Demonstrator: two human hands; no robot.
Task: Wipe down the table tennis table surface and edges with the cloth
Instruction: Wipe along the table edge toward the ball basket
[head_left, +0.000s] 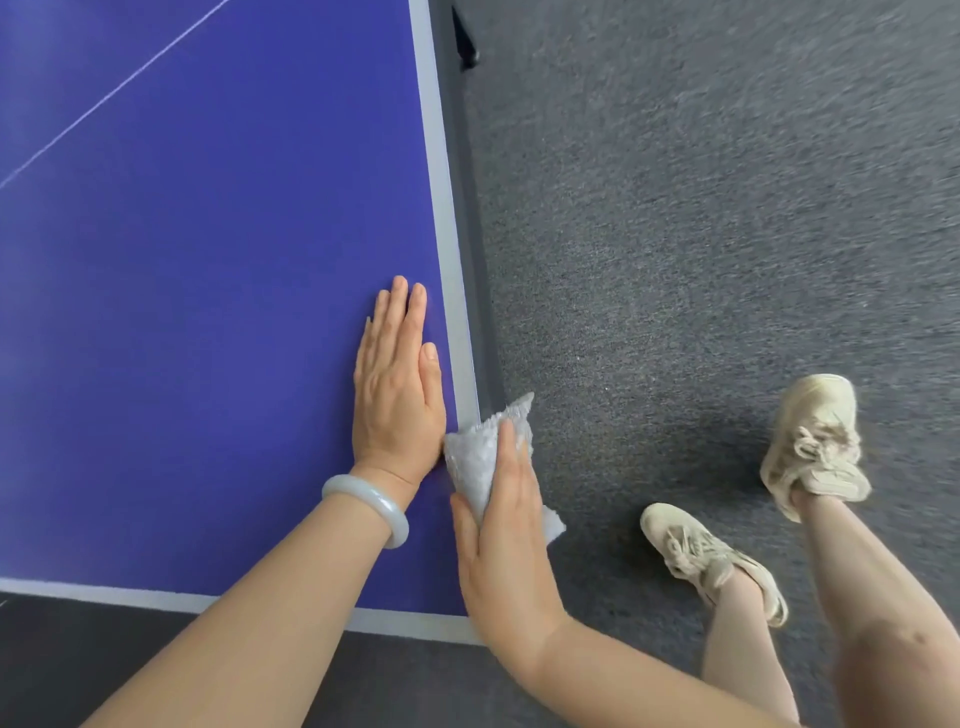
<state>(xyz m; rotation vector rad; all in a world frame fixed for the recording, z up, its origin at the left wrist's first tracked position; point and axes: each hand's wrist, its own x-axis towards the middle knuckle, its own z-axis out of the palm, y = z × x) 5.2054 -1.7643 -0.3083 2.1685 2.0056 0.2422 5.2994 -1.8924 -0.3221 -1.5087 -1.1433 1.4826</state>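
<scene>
The blue table tennis table (208, 260) fills the left of the view, with a white border line along its right side and near end. My left hand (397, 395) lies flat on the blue surface close to the right edge, fingers straight. My right hand (506, 540) grips a pale grey cloth (475, 462) against the table's right edge near the corner, thumb on top of the cloth. Part of the cloth sticks out above and below the hand.
Dark grey carpet (701, 208) covers the floor to the right. My two legs and beige sneakers (810, 441) stand beside the table corner. A dark table leg (465, 44) shows under the far edge. A thin white centre line crosses the table top left.
</scene>
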